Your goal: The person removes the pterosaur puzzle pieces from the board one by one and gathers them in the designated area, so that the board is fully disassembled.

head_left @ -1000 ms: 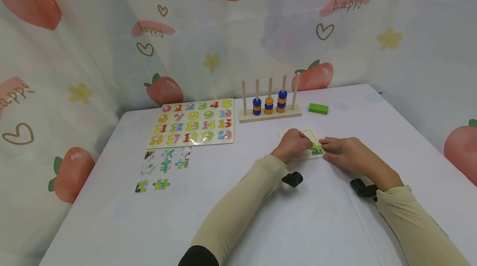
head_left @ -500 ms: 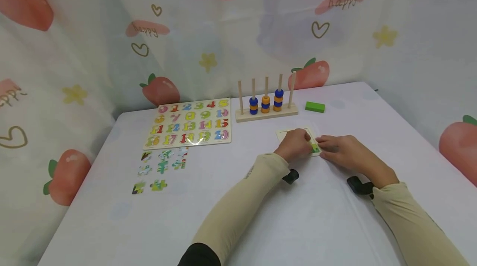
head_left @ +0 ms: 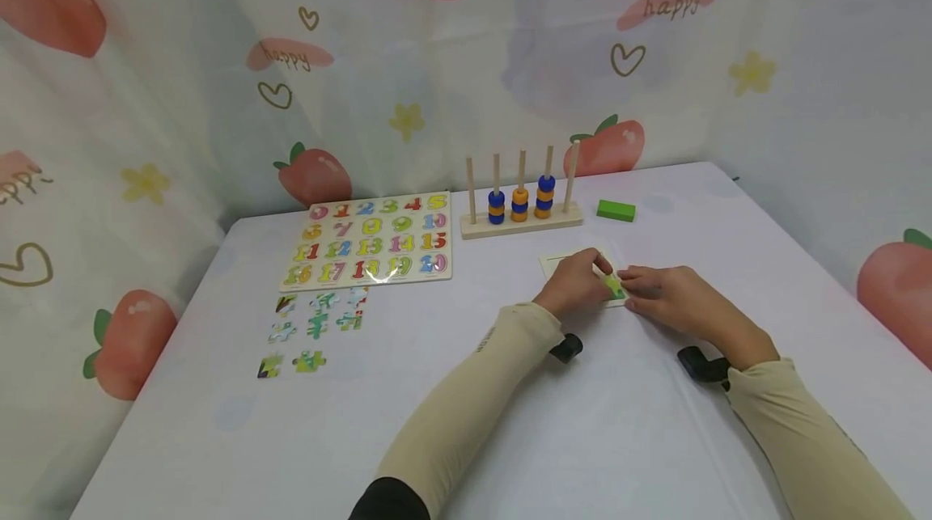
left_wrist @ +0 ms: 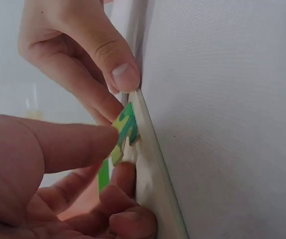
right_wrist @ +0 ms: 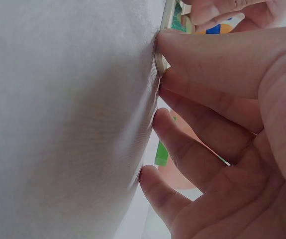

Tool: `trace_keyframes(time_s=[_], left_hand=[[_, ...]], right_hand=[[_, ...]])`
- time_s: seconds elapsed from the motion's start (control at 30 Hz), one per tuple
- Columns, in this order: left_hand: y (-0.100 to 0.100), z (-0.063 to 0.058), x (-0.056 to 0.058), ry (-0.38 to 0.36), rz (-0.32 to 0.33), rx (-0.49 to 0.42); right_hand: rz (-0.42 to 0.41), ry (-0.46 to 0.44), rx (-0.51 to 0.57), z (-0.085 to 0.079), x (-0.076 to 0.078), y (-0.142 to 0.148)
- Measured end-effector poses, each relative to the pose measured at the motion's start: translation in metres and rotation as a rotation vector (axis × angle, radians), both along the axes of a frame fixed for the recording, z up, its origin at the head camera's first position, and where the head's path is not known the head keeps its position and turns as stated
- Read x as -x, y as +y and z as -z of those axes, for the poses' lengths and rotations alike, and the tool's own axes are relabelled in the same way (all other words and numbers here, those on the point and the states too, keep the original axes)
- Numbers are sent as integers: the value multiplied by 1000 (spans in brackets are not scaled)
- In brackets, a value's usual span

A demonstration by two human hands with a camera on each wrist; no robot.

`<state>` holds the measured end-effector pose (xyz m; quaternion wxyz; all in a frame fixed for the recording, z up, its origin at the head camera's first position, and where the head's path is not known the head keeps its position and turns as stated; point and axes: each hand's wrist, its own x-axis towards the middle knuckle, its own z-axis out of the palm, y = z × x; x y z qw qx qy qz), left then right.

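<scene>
A small pale puzzle tray (head_left: 549,263) lies on the white table between my two hands. My left hand (head_left: 575,284) is over its near part. The left wrist view has the thumb against a green and yellow jigsaw piece (left_wrist: 127,124) at the tray's corner, the index finger curled on its other side. My right hand (head_left: 680,302) holds the tray's right corner. Its thumb and index finger close on the tray edge (right_wrist: 160,63) in the right wrist view, while the other fingers touch the tablecloth. My left hand hides much of the tray.
Several loose jigsaw pieces (head_left: 317,326) lie at the left, below a wooden number board (head_left: 367,242). Behind my hands stand a peg abacus (head_left: 521,221) with blue and orange beads and a green block (head_left: 616,210). A patterned curtain (head_left: 437,67) hangs behind the table.
The head view has shifted slightly. My left fingers have moved a little over the tray's right part and lifted slightly, baring more green. My right hand keeps its place on the tray corner.
</scene>
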<state>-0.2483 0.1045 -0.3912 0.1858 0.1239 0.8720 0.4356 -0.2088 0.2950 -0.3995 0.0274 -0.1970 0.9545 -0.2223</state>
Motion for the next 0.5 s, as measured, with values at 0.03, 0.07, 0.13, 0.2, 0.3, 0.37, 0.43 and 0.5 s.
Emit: trace_keyframes(time_s=[0.03,0.07,0.13,0.2,0.3,0.37,0.43,0.5], left_hand=[[0,1,0,-4,-13,-25],[-1,2,1,-4,-25,-41],[-2,4,2,-9,-47,-68],[-5,6,2,-28,-69,-95],[-11,8,2,-49,-92,-146],[-16,8,2,-46,-101,-179],[-21,7,1,-41,-106,-210],[-28,6,0,-42,-111,-232]], right_hand=[[-2,5,1,0,0,0],[-2,6,1,0,0,0],[2,-1,0,0,-1,-1],[9,-13,-1,0,-2,-1],[17,-28,0,0,-2,-2],[18,-25,0,-1,-2,-3],[17,-20,0,-1,-2,-3],[17,-20,-3,-2,-2,-3]])
